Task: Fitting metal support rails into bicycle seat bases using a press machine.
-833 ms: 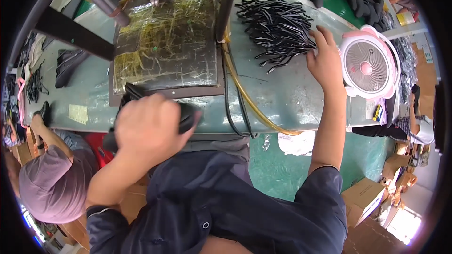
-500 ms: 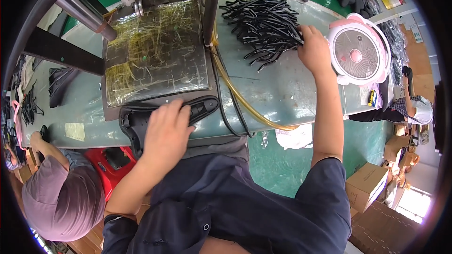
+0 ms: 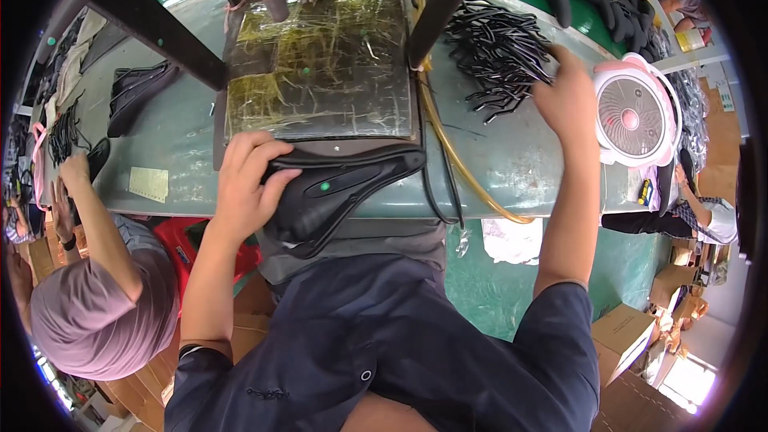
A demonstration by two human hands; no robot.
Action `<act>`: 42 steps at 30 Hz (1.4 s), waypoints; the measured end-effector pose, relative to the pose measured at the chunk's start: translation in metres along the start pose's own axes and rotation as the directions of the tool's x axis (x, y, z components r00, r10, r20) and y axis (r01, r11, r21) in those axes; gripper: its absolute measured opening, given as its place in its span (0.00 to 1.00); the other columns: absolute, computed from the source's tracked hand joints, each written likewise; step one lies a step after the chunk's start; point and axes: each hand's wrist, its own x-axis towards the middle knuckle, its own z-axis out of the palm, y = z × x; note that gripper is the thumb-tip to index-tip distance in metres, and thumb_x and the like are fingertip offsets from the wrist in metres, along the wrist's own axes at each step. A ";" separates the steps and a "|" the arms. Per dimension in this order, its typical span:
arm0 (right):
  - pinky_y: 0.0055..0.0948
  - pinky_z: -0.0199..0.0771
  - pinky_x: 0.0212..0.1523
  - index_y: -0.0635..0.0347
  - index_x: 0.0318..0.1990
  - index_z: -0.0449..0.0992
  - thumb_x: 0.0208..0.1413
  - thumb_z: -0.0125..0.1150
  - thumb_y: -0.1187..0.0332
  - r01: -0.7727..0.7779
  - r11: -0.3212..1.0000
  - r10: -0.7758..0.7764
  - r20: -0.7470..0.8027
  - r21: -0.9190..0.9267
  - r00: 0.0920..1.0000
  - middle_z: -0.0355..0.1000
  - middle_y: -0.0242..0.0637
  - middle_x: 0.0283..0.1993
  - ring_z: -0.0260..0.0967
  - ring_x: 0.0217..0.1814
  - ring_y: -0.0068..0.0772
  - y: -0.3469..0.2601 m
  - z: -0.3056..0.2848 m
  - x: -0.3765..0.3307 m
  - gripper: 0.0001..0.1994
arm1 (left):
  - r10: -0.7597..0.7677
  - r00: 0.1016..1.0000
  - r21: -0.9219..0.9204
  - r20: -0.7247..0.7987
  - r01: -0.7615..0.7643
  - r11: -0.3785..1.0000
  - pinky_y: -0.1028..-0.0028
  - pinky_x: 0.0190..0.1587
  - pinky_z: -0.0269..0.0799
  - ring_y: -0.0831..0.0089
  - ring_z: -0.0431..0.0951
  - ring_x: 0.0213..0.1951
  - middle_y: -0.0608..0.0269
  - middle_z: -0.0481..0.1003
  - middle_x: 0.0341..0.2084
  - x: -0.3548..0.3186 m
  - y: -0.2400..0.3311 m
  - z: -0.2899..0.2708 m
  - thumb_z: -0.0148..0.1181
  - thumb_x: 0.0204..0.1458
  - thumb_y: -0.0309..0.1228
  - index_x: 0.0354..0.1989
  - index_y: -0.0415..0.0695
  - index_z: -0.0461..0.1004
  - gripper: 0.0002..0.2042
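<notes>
A black bicycle saddle (image 3: 352,192) lies tilted at the bench's front edge, its narrow nose toward the right. My left hand (image 3: 252,180) grips its wide left end, thumb on the near side and fingers curled over the far rim. Farther right, my right hand (image 3: 570,96) is at the right side of a heap of thin, bent black strips (image 3: 496,52). Its fingers are closed around strip ends there; how many they hold is hidden.
Behind the saddle is a flat machine plate (image 3: 320,72) covered in yellowed tape, flanked by dark posts. A yellow hose (image 3: 452,160) curves along its right. A pink-and-white fan (image 3: 632,112) stands at right. Another black saddle (image 3: 140,96) and a co-worker (image 3: 104,296) are at left.
My left hand has gone from lying over the saddle to gripping its left end, and the saddle has turned over its edge. My right hand stays at the strip heap. The view has shifted.
</notes>
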 end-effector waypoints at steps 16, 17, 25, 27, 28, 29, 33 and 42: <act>0.27 0.64 0.27 0.62 0.50 0.89 0.58 0.77 0.77 -0.009 0.570 -0.209 0.156 0.822 0.965 0.70 0.33 0.26 0.64 0.26 0.25 -0.148 0.052 -0.171 0.12 | -0.323 0.931 -0.561 -0.171 0.178 0.808 0.70 0.60 0.75 0.68 0.82 0.53 0.57 0.84 0.51 -0.005 -0.032 0.058 0.74 0.61 0.26 0.54 0.37 0.82 0.15; 0.28 0.67 0.28 0.63 0.48 0.89 0.61 0.75 0.78 0.014 0.580 -0.216 0.137 0.814 0.967 0.73 0.34 0.26 0.68 0.26 0.27 -0.154 0.054 -0.169 0.09 | -0.320 0.925 -0.564 -0.203 0.157 0.811 0.70 0.60 0.74 0.68 0.82 0.53 0.57 0.84 0.50 -0.006 -0.033 0.059 0.72 0.62 0.26 0.54 0.36 0.82 0.14; 0.28 0.67 0.25 0.60 0.47 0.90 0.59 0.77 0.74 0.065 0.638 -0.273 0.146 0.767 0.951 0.73 0.34 0.26 0.68 0.24 0.27 -0.167 0.062 -0.165 0.09 | -0.365 0.895 -0.597 -0.257 0.149 0.788 0.72 0.59 0.74 0.70 0.82 0.52 0.56 0.86 0.48 -0.009 -0.030 0.066 0.58 0.72 0.24 0.52 0.33 0.84 0.10; 0.28 0.67 0.25 0.60 0.46 0.90 0.59 0.77 0.74 0.082 0.644 -0.293 0.146 0.761 0.945 0.73 0.34 0.25 0.68 0.23 0.27 -0.170 0.060 -0.165 0.09 | -0.360 0.893 -0.599 -0.269 0.138 0.788 0.72 0.59 0.75 0.69 0.83 0.52 0.56 0.86 0.48 -0.011 -0.030 0.066 0.58 0.72 0.24 0.52 0.33 0.84 0.10; 0.28 0.67 0.25 0.60 0.46 0.90 0.58 0.78 0.74 0.092 0.643 -0.301 0.141 0.761 0.943 0.73 0.34 0.25 0.68 0.23 0.27 -0.171 0.060 -0.165 0.09 | -0.354 0.892 -0.601 -0.279 0.125 0.789 0.72 0.59 0.75 0.69 0.83 0.51 0.56 0.86 0.48 -0.012 -0.031 0.066 0.58 0.73 0.25 0.52 0.33 0.83 0.10; 0.29 0.68 0.24 0.60 0.46 0.90 0.58 0.78 0.74 0.097 0.642 -0.305 0.138 0.760 0.942 0.73 0.34 0.25 0.69 0.23 0.27 -0.170 0.060 -0.164 0.09 | -0.355 0.893 -0.602 -0.276 0.127 0.788 0.72 0.59 0.75 0.69 0.83 0.51 0.56 0.86 0.48 -0.011 -0.031 0.066 0.58 0.73 0.25 0.52 0.33 0.83 0.10; 0.29 0.68 0.24 0.60 0.45 0.90 0.57 0.79 0.75 0.122 0.612 -0.309 0.094 0.782 0.947 0.73 0.35 0.25 0.69 0.23 0.28 -0.172 0.060 -0.161 0.09 | -0.323 0.900 -0.564 -0.294 0.110 0.818 0.72 0.58 0.75 0.69 0.83 0.51 0.56 0.86 0.47 -0.010 -0.032 0.068 0.58 0.73 0.25 0.52 0.33 0.84 0.10; 0.32 0.69 0.22 0.57 0.42 0.90 0.52 0.82 0.71 0.208 0.646 -0.387 0.081 0.734 0.918 0.72 0.33 0.25 0.69 0.20 0.32 -0.178 0.058 -0.147 0.10 | -0.375 0.889 -0.556 -0.262 0.179 0.812 0.71 0.59 0.75 0.68 0.83 0.51 0.55 0.86 0.47 -0.010 -0.026 0.071 0.58 0.73 0.24 0.52 0.33 0.84 0.10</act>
